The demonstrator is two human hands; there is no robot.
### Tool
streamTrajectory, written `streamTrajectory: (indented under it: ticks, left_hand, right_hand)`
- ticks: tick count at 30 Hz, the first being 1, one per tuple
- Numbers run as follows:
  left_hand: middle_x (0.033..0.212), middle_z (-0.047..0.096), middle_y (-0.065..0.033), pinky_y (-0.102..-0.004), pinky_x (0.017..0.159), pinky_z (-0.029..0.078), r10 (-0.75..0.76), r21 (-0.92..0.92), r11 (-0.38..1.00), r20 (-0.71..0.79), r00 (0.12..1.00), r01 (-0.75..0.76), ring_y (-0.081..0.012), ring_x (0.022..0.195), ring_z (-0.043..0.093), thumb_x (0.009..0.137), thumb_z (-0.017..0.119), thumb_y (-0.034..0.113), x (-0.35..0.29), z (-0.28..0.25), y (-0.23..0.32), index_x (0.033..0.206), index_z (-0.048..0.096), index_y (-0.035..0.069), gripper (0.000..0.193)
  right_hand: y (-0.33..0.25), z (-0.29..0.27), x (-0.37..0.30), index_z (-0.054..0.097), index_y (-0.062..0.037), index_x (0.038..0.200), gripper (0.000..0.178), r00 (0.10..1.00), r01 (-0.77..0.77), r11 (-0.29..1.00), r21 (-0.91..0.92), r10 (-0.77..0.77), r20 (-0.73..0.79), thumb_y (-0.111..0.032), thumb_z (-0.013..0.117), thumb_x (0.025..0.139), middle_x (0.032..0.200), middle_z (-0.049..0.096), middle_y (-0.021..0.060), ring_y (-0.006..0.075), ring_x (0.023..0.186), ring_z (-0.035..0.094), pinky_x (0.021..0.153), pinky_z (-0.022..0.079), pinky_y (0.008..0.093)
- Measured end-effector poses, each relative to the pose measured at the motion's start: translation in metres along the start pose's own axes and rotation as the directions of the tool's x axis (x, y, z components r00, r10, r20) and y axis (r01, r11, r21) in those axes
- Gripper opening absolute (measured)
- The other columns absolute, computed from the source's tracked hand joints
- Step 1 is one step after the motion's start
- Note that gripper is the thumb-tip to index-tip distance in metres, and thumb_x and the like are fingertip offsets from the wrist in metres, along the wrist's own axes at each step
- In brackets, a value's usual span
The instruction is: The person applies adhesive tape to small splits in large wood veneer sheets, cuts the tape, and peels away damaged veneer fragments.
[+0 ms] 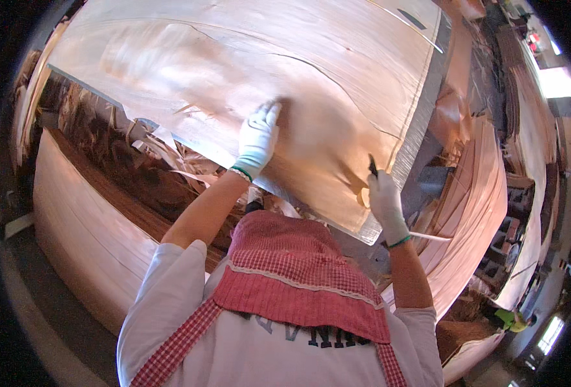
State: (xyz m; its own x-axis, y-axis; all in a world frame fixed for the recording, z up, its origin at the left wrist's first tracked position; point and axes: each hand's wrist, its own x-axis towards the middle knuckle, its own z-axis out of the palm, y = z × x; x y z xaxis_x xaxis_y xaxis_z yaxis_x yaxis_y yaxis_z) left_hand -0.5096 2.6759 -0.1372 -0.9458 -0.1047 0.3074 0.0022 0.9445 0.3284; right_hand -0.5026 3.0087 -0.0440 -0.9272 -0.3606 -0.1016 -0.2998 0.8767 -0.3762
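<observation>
A wide, pale wood veneer sheet (234, 71) lies on a metal-edged table, with a long curved crack line running across it. My left hand (258, 134), in a white glove with a green cuff, rests on the sheet near its front edge, fingers stretched forward. At the sheet's right front corner, my gloved right hand (387, 205) is closed around what looks like a knife (372, 165), its dark end pointing away from me. A small yellowish round piece (363, 198) shows beside that hand; its kind is unclear. A thin white strip (430, 237) sticks out near the right wrist.
The metal table edge (414, 129) borders the sheet on the right. A tall veneer stack (91, 226) stands at my left, and torn veneer scraps (175, 151) lie beside it. More curved veneer sheets (469, 206) stand at my right. A person in bright green (512, 319) is farther right.
</observation>
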Motion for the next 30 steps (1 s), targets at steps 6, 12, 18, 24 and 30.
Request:
streamTrajectory:
  ticks: [6, 12, 18, 24, 30]
  left_hand:
    - [0.124, 0.062, -0.0162, -0.0448, 0.101, 0.045, -0.105, -0.138, 0.987, -0.209, 0.972, 0.077, -0.0350, 0.118, 0.056, 0.086, 0.064, 0.012, -0.005, 0.008, -0.027, 0.118, 0.062, 0.004, 0.033]
    - [0.123, 0.062, -0.0167, -0.0411, 0.100, 0.047, -0.292, -0.360, 0.914, -0.267, 0.918, 0.186, -0.0348, 0.112, 0.060, 0.091, 0.055, 0.010, -0.009, 0.023, -0.027, 0.131, 0.055, 0.005, 0.040]
    - [0.125, 0.061, -0.0145, -0.0432, 0.099, 0.046, -0.165, -0.110, 0.983, -0.205, 0.965, 0.145, -0.0337, 0.115, 0.058, 0.090, 0.060, 0.018, -0.008, 0.016, -0.025, 0.128, 0.058, 0.007, 0.040]
    - [0.131, 0.057, -0.0136, -0.0451, 0.101, 0.043, -0.141, -0.010, 0.990, -0.176, 0.974, 0.142, -0.0327, 0.122, 0.053, 0.085, 0.072, 0.036, -0.006, 0.011, -0.014, 0.126, 0.063, 0.013, 0.048]
    - [0.130, 0.058, -0.0131, -0.0452, 0.101, 0.043, -0.136, -0.022, 0.991, -0.184, 0.974, 0.134, -0.0328, 0.120, 0.054, 0.085, 0.073, 0.035, -0.006, 0.014, -0.015, 0.126, 0.064, 0.015, 0.047]
  right_hand:
    - [-0.069, 0.037, 0.050, 0.053, -0.0042, 0.105, 0.026, 0.979, 0.054, 0.982, -0.182, -0.016, 0.205, -0.028, 0.044, 0.101, 0.066, 0.066, 0.0179, 0.0399, 0.061, 0.067, 0.055, 0.053, 0.0525]
    - [-0.172, 0.124, 0.113, 0.057, -0.0003, 0.100, 0.024, 0.956, 0.075, 0.993, -0.096, -0.045, 0.291, -0.021, 0.046, 0.094, 0.075, 0.069, 0.0247, 0.0421, 0.069, 0.070, 0.062, 0.056, 0.0546]
    - [-0.171, 0.133, 0.125, 0.058, -0.0029, 0.104, 0.027, 0.949, -0.004, 0.995, 0.097, -0.027, 0.313, -0.023, 0.044, 0.095, 0.088, 0.070, 0.0263, 0.0441, 0.087, 0.069, 0.077, 0.054, 0.0565]
    - [-0.044, 0.114, 0.022, 0.051, -0.0064, 0.097, 0.019, 0.901, 0.337, 0.878, -0.341, -0.196, 0.387, -0.026, 0.052, 0.097, 0.061, 0.065, 0.0116, 0.0303, 0.051, 0.067, 0.040, 0.048, 0.0437]
    - [-0.003, 0.042, 0.032, 0.051, -0.0058, 0.098, 0.020, 0.828, 0.338, 0.892, -0.300, -0.130, 0.545, -0.026, 0.050, 0.098, 0.066, 0.066, 0.0142, 0.0338, 0.059, 0.068, 0.050, 0.051, 0.0480]
